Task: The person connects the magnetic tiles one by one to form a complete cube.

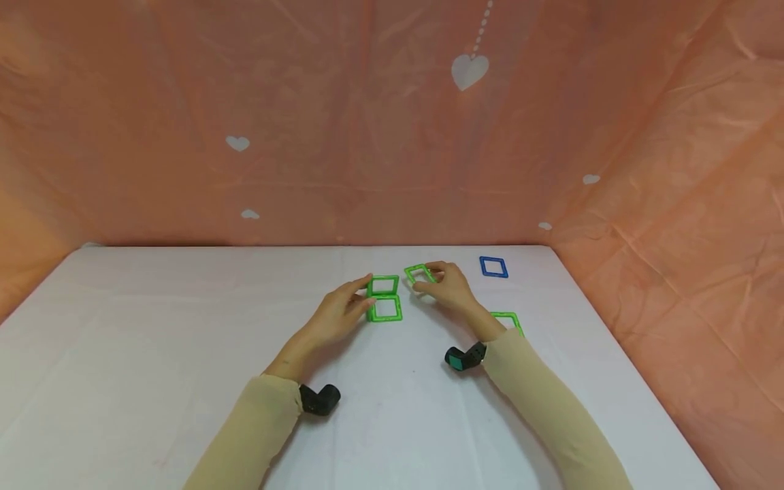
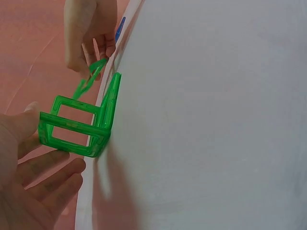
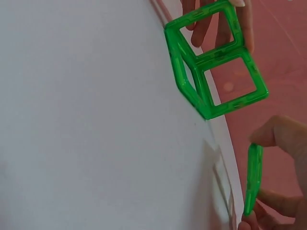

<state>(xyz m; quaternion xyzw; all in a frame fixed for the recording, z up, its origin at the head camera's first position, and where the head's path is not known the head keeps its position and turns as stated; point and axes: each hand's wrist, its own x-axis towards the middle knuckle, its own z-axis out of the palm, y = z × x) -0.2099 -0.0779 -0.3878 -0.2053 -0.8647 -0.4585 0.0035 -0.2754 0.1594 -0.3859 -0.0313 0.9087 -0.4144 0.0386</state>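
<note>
Head view: an orange cloth [image 1: 343, 136] printed with pale hearts rises behind a white-covered table [image 1: 141, 340]. Two beige sleeves [image 1: 551, 401] reach in from the near edge, ending in the left hand [image 1: 335, 314] and, farther to the right, the right hand [image 1: 454, 286]. Between the hands are the joined green square frames [image 3: 220, 55]: two squares meet along a shared bar, and in the right wrist view another panel meets them at an angle. Their longer axis, seen from the head, runs away from the person, one square beyond the other.

Just right of them, and apart, the single green square frame [image 3: 253, 178] is held tilted. Being square, it has no evident long axis; the right wrist view shows it edge-on, nearly upright with its top leaning right. A blue square frame [image 1: 495, 275] lies farther right, near the table's far edge, and a loose green frame [image 1: 505, 314] is partly hidden by the right forearm.

The left thumb and fingers, well spread, grip the left side of the joined squares, the lower fingers nearly straight. The right thumb and fingertips pinch opposite edges of the single frame, parted by its width.
</note>
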